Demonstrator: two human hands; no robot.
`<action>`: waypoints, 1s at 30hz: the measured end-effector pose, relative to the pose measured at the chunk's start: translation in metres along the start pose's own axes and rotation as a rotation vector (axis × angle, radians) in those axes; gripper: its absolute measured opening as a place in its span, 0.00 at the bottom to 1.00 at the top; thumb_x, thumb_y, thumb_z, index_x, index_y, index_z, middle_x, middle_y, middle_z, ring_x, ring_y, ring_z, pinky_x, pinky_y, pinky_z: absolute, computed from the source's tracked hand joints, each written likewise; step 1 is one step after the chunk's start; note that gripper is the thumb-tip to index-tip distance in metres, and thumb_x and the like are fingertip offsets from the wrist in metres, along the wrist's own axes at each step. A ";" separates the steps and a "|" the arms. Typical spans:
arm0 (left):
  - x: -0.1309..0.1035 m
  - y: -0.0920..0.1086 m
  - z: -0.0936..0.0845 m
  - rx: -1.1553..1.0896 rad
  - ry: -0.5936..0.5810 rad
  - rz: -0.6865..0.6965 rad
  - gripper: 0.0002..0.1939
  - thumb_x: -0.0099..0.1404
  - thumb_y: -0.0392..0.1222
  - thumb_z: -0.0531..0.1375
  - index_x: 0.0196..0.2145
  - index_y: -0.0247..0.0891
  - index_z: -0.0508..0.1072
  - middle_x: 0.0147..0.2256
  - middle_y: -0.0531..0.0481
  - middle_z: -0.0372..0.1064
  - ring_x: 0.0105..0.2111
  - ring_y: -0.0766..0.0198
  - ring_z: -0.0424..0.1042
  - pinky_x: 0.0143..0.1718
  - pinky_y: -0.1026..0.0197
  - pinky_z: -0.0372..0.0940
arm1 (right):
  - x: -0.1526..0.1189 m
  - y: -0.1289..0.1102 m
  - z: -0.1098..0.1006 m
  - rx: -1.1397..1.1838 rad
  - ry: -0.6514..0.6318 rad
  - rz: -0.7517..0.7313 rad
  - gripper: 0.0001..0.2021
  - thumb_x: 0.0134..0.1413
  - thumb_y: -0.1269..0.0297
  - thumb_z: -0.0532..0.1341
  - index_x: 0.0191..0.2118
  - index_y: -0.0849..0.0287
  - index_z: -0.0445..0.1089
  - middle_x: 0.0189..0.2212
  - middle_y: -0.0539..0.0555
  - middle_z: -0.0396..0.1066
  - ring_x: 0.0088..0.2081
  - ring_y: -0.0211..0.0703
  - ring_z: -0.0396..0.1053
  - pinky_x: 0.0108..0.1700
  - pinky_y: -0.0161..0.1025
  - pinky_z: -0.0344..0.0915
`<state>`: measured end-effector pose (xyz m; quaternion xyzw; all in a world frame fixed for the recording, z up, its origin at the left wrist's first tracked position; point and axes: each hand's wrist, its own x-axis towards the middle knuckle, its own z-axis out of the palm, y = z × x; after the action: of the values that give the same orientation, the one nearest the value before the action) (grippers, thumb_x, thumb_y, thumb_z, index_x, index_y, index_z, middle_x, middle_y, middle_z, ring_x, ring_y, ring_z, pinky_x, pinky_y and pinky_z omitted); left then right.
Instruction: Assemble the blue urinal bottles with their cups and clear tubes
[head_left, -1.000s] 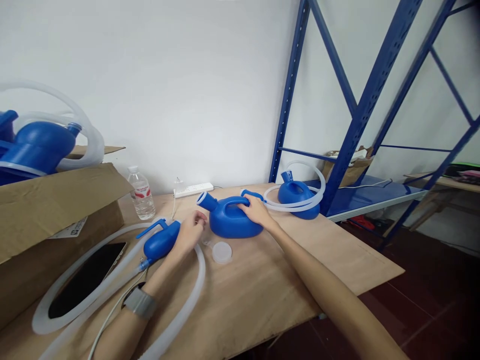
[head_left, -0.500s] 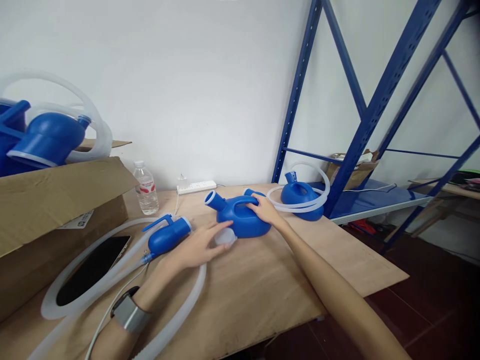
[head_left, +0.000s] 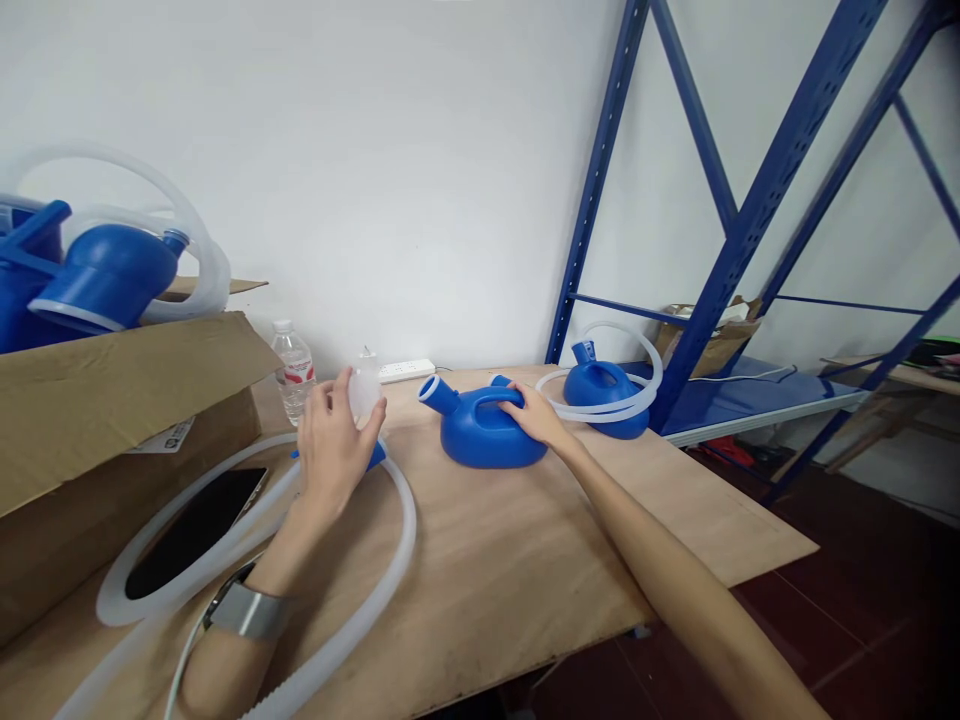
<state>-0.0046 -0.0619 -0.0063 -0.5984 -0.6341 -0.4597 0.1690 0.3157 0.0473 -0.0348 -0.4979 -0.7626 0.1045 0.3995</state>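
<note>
A blue plastic urinal bottle (head_left: 484, 440) with a loop handle and an open, slanted white-rimmed neck stands mid-table. My right hand (head_left: 534, 412) is closed around the rear of its handle. To the left, my left hand (head_left: 331, 440) is raised above the table, pinching a translucent white cap (head_left: 365, 390) between thumb and fingers. Below that hand lies a blue funnel-shaped urinal head (head_left: 376, 455), mostly hidden by the hand. A clear hose (head_left: 401, 540) curls around it across the table.
At left, a cardboard box (head_left: 135, 400) holds more blue parts and hoses. A dark phone-like slab (head_left: 196, 525), a water bottle (head_left: 294, 375) and a power strip (head_left: 406, 371) are on the table. Another blue bottle (head_left: 600, 384) with coiled hose stands by the blue rack (head_left: 600, 180).
My left hand has lifted the cap from beside the blue bottle and carried it up and left. My right hand stays on the bottle's handle.
</note>
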 end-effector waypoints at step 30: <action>-0.013 -0.008 0.002 0.203 -0.276 0.406 0.22 0.70 0.45 0.57 0.59 0.35 0.71 0.49 0.34 0.75 0.50 0.42 0.73 0.51 0.43 0.59 | -0.038 -0.135 0.119 1.112 -0.281 0.093 0.19 0.55 0.50 0.67 0.48 0.50 0.66 0.50 0.50 0.71 0.55 0.46 0.70 0.59 0.47 0.67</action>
<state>-0.0086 -0.0670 -0.0206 -0.7503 -0.5608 -0.2648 0.2288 0.1465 -0.0217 -0.0573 -0.2272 -0.6160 0.5723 0.4912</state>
